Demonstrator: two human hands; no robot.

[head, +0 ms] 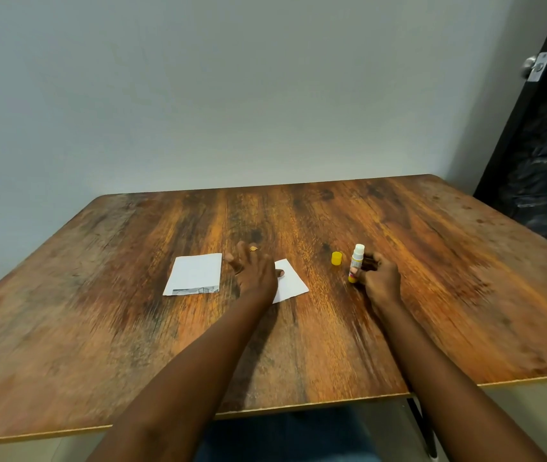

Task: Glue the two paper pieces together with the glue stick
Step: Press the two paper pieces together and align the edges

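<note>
Glue has yet to touch paper, judging from the head view. The right hand [378, 278] has its fingers [367, 261] curled round the glue stick [355, 263], held upright just above or on the bench [132, 345], its yellow cap [336, 258] off and standing just beside it. The left hand [254, 273] lies spread and flat, fingers wide, grasping nothing, its thumb pinning the smaller paper piece [290, 283]. The larger paper piece [195, 273] lies just to the left, apart from the hand. Next, probably: bring the bared tip across to the pinned piece and rub along it while the left hand keeps it from sliding.
</note>
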